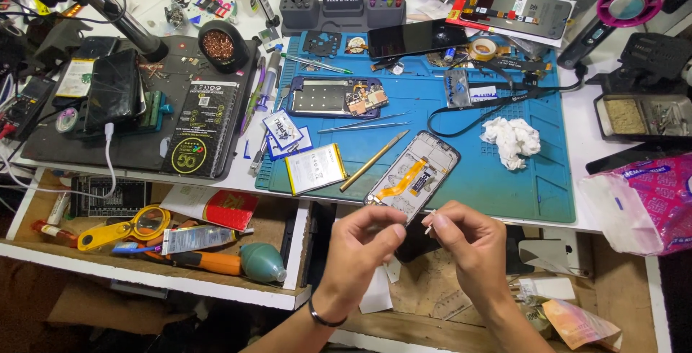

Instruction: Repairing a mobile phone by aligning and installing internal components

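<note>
1. Blue work mat (504, 180) fills centre frame; phone frame (414, 178) with orange flex lies at its lower edge.
2. Left hand (364, 241), lower centre: fingertips pinched together just below the frame.
3. Right hand (468, 241): thumb and forefinger nip a tiny white piece (429, 221).

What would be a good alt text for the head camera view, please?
Two bare hands, left hand and right hand, meet at the near edge of a blue repair mat, fingers pinching something tiny beside an opened phone frame with an orange flex cable. Around it lie tweezers, a phone battery, a crumpled white tissue and another opened phone.
</note>
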